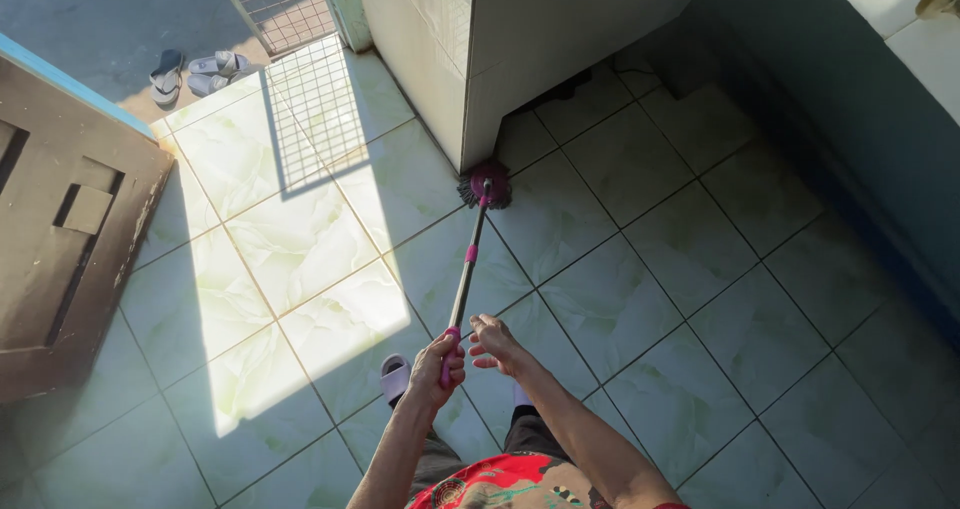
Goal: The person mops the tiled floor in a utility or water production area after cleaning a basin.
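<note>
A mop with a metal and pink handle (pixel 466 269) slants from my hands down to its round pink and grey head (pixel 486 185), which rests on the tiled floor at the corner of a white tiled block. My left hand (pixel 438 362) is shut around the pink grip at the handle's near end. My right hand (pixel 494 341) sits just to the right of the handle with its fingers loosely apart, close to the grip; whether it touches the handle is unclear. A slippered foot (pixel 394 377) shows below my left hand.
A white tiled block (pixel 470 59) stands at the back centre. A dark wooden door (pixel 70 239) lies open at the left. Sandals (pixel 190 72) lie outside by a metal grille (pixel 280 4). A dark wall with a tiled ledge (pixel 890 89) runs along the right. Sunlight falls across the floor tiles (pixel 300 269).
</note>
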